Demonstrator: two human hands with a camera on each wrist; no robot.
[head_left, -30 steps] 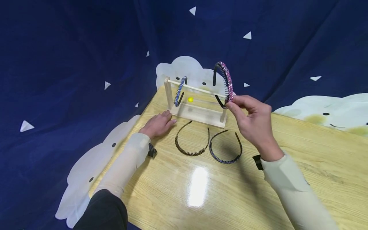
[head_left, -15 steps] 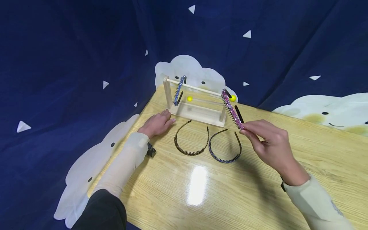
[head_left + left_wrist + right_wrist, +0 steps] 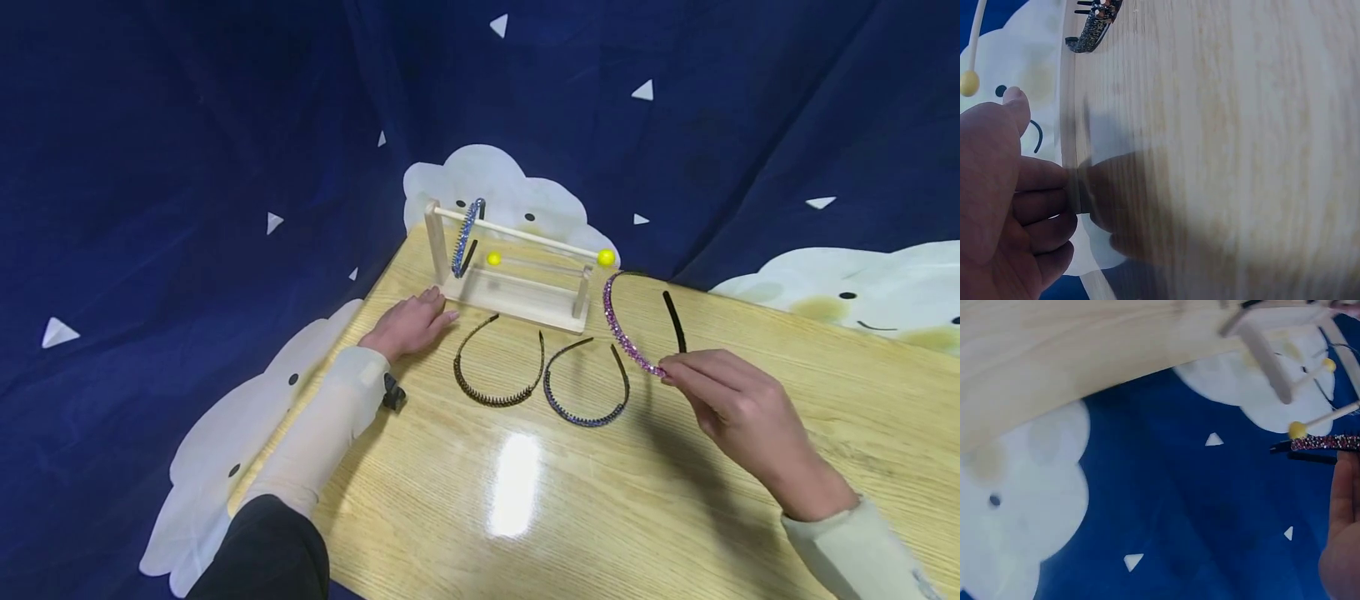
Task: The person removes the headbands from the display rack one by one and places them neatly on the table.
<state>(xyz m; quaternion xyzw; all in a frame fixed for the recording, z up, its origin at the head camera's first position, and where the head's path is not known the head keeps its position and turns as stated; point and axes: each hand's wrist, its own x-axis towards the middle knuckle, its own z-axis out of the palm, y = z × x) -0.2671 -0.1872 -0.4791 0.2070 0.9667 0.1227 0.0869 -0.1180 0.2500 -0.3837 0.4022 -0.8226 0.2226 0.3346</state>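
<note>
A pink glittery headband point(image 3: 624, 337) is pinched at one side by my right hand point(image 3: 738, 417), held to the right of the wooden rack point(image 3: 517, 302). In the right wrist view the headband point(image 3: 1322, 444) shows edge-on past the fingertips. My left hand point(image 3: 411, 323) lies with fingers extended against the left end of the rack's base; the left wrist view shows the hand point(image 3: 1016, 206) at the base's edge. A blue glittery headband point(image 3: 465, 239) hangs on the rack's upper rod near its left post.
On the table point(image 3: 600, 517) in front of the rack lie a brown toothed headband point(image 3: 497, 401) and a dark blue one point(image 3: 588, 421). Yellow balls point(image 3: 606, 258) cap the rods' right ends. A dark blue curtain point(image 3: 225, 167) with clouds stands behind and at the left.
My right hand has drawn the pink headband away from the rack rod, rightward and down toward me, and turned it flatter. The left hand has stayed in place.
</note>
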